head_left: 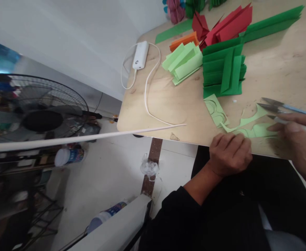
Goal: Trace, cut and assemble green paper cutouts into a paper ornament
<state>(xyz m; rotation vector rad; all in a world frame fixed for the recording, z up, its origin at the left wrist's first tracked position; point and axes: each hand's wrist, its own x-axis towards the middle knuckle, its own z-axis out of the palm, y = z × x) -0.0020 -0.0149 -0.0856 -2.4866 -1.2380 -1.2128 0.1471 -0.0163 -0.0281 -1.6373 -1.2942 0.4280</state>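
Observation:
My left hand (pixel 230 154) is curled closed at the table's front edge, its knuckles against a cut light green paper (pixel 259 130). Its thumb and whatever may be under the fingers are hidden. At the right, my right hand (pixel 300 139) grips a white pen-like tool (pixel 305 128) with a dark pointed tip, held over the paper's right end. Just beyond it lie pointed metal blades (pixel 272 101), partly covered by this hand. A curved light green offcut (pixel 254 116) runs between the hands. Left of it is a light green paper piece (pixel 215 108) with curved lines.
Folded dark green paper (pixel 222 69), light green paper (pixel 185 61), red paper (pixel 231 26) and orange paper (pixel 182 41) lie farther back on the wooden table (pixel 173 104). A white power bank (pixel 140 55) trails a white cable (pixel 90 138) off the left edge, towards a fan (pixel 43 120).

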